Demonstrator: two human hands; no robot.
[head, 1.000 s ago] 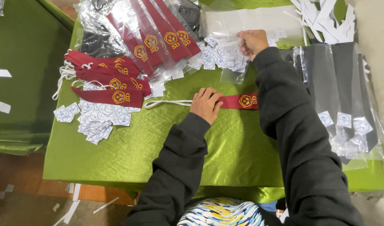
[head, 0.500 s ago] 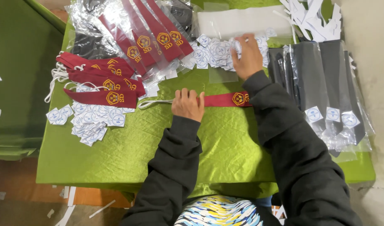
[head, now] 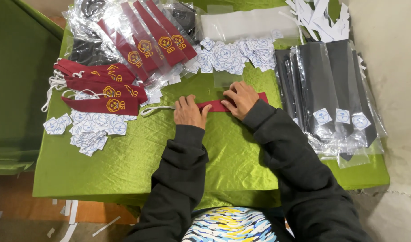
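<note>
Place: a small packing workshop for school-type neckties is showing here.
Work surface: a green cloth (head: 125, 166) is covering the table.
Stock: unpacked maroon ties (head: 98, 89) are lying stacked, bagged maroon ties (head: 156, 40) and bagged dark ties (head: 331, 89) are piling up.
Supplies: round stickers (head: 228, 56) are lying in heaps.

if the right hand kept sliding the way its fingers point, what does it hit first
The right hand points up and left across the red tie. Going on, it would likely first meet the clear plastic sleeve just beyond, then the pile of round white stickers.
</note>
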